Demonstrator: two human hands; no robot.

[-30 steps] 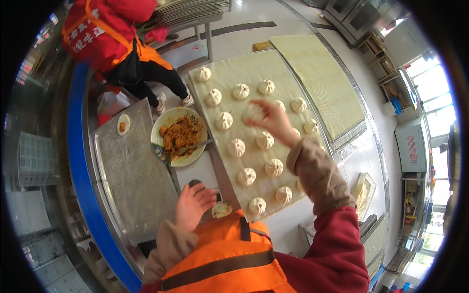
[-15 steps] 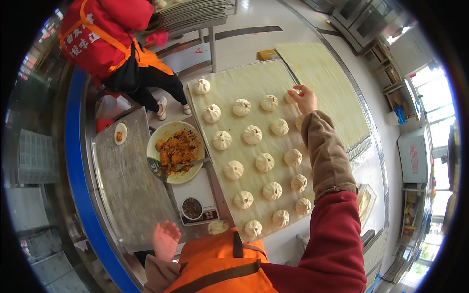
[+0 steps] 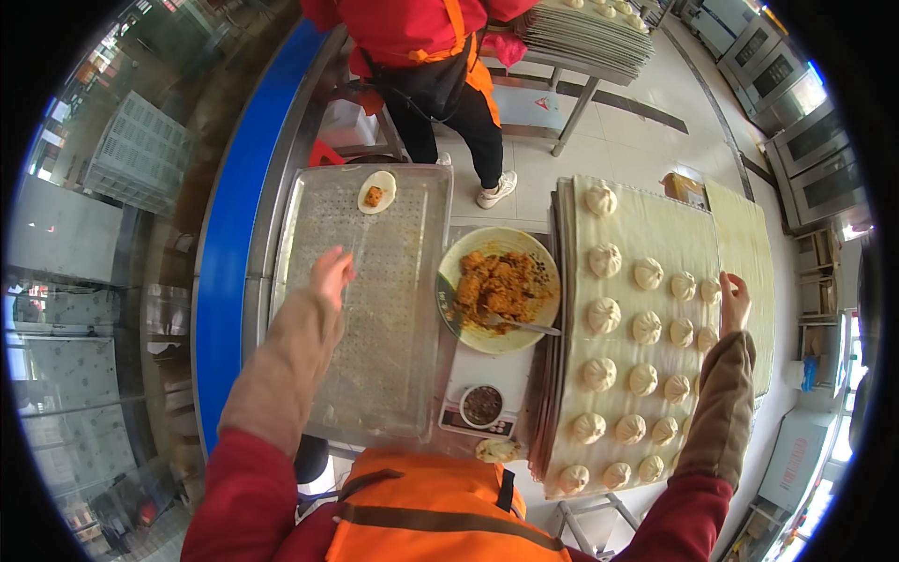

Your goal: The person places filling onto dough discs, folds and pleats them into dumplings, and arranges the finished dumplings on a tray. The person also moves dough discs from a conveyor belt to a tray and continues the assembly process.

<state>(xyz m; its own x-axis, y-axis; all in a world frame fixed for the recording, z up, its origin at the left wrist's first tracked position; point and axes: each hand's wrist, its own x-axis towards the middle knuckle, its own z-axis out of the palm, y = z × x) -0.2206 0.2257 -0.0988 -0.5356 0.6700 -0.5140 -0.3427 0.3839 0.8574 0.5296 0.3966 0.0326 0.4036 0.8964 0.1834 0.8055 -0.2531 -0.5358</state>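
My left hand [image 3: 332,275] hovers over the perforated metal tray [image 3: 372,328], its fingers loosely apart and holding nothing. Farther up that tray lies an oval dough wrapper [image 3: 377,205] with a small lump of orange-brown filling [image 3: 374,196] on it. Over at the right, my right hand [image 3: 736,304] is beside the last bun [image 3: 711,289] of a row, fingers curved and apart, apparently empty. Rows of pleated buns [image 3: 646,328] rest on a cloth-lined tray [image 3: 621,217]. Between the trays stands a bowl [image 3: 552,267] of chopped filling [image 3: 496,281] with a metal utensil [image 3: 524,326] in it.
Below the bowl, a small cup of dark contents [image 3: 482,406] sits on a scale [image 3: 461,379], with a piece of dough [image 3: 497,450] nearby. A co-worker in red [image 3: 403,33] stands beyond the tray. Stacked trays [image 3: 590,42] fill a far table; another lined sheet [image 3: 749,234] is at right.
My view has swung left. My left hand has come up from near my apron to above the metal tray. My right hand has drawn slightly off the bun at the tray's right edge.
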